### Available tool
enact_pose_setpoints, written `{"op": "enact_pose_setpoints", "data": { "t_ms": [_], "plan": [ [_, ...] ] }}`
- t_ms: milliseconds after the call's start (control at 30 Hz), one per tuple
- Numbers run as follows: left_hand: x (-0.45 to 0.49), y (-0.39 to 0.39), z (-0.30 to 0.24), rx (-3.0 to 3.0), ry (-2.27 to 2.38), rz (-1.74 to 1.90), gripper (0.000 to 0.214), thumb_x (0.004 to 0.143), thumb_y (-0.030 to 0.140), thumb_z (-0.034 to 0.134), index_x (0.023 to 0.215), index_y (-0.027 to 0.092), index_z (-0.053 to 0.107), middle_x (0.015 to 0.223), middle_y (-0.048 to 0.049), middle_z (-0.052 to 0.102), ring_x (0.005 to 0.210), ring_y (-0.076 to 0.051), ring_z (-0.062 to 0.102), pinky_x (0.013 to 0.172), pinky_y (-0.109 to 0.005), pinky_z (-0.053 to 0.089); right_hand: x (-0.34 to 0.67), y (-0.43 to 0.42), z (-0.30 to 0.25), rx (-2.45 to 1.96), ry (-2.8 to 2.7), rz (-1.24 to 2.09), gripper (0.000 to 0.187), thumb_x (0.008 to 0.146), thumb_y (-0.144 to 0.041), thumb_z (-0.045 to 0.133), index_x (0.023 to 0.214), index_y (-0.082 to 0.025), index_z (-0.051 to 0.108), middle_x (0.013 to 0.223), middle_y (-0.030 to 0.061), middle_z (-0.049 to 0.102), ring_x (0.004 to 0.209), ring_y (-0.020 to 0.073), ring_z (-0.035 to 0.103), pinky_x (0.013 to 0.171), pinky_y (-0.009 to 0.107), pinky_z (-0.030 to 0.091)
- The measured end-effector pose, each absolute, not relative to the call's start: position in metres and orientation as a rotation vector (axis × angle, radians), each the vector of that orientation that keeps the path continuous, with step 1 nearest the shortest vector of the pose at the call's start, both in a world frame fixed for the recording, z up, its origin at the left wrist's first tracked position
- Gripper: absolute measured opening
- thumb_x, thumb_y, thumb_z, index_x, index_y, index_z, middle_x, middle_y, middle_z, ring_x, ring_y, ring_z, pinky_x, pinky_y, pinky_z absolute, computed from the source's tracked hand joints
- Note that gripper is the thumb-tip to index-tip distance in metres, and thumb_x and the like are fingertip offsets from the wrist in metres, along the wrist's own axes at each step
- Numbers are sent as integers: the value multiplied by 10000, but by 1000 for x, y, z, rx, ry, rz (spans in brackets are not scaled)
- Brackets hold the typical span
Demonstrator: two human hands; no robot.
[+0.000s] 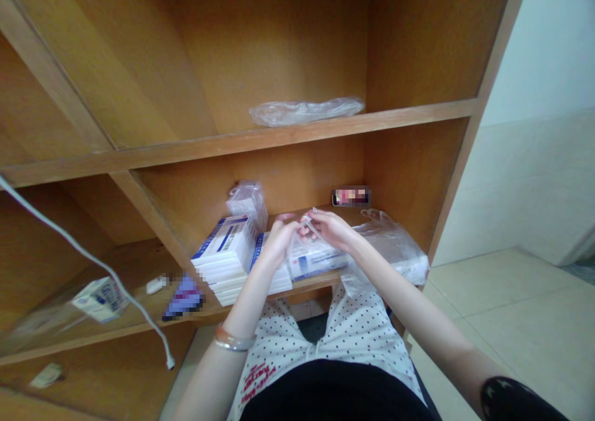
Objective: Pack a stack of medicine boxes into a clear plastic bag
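Over the shelf, both of my hands meet above a clear plastic bag (320,261) with white and blue boxes inside it. My left hand (282,235) is closed on the gathered top of this bag. Close beside it, my right hand (329,227) pinches a twisted strip of the same plastic. A stack of white and blue boxes (227,247) stands left of my left hand, with a lower pile (275,278) partly hidden by my left forearm. Under my right forearm, another clear bag (390,247) covers something white at the shelf's right end.
Behind the stack stands a pinkish plastic bag (248,201). A phone (351,196) leans at the back wall. Crumpled plastic (307,111) lies on the upper shelf (297,137). At left, a white cable (93,253) hangs before a small carton (101,299) and a purple packet (185,297).
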State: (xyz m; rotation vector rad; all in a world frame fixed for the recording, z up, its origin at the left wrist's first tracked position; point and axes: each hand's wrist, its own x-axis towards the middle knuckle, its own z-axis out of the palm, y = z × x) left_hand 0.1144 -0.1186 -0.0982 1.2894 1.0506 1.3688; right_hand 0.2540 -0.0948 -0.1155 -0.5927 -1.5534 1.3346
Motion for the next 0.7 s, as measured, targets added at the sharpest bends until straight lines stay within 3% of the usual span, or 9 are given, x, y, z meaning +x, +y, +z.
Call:
{"op": "enact_pose_setpoints", "data": {
  "t_ms": [100, 200, 300, 533, 700],
  "plan": [
    [104, -114, -94, 1227, 1116, 1388, 303, 608, 157, 609, 905, 140, 549, 567, 28, 596, 522, -123, 573, 547, -235, 426, 259, -102, -114, -559, -1871, 1111, 311, 913, -355, 422, 875, -155, 657, 878, 64, 665, 797, 156, 595, 721, 283, 451],
    [96, -111, -94, 1241, 1144, 1375, 273, 617, 216, 620, 874, 129, 598, 611, -1, 629, 559, -133, 602, 558, -235, 431, 262, -111, -111, -802, -2106, 508, 295, 932, -291, 417, 942, -183, 692, 1020, 84, 653, 993, 199, 559, 896, 356, 399],
    [93, -110, -96, 1290, 1152, 1338, 270, 631, 250, 640, 866, 117, 638, 696, -42, 671, 612, -148, 629, 609, -257, 461, 260, -119, -111, -1053, -2129, 85, 305, 940, -256, 398, 1039, -214, 682, 1247, 127, 562, 1162, 259, 477, 962, 439, 350],
    [97, -113, -105, 1439, 1100, 1300, 291, 600, 250, 739, 865, 130, 710, 918, -82, 711, 811, -173, 636, 816, -299, 456, 256, -120, -125, -1145, -2139, 37, 358, 966, -265, 342, 1234, -221, 576, 1484, 143, 339, 1352, 295, 290, 1010, 528, 308],
    [104, -108, -112, 1573, 1138, 1331, 240, 639, 290, 687, 826, 143, 719, 895, -74, 711, 847, -203, 624, 837, -313, 446, 259, -117, -132, -1116, -2064, 43, 364, 965, -260, 348, 1256, -250, 566, 1513, 110, 305, 1381, 267, 251, 1028, 515, 290]
  ]
}}
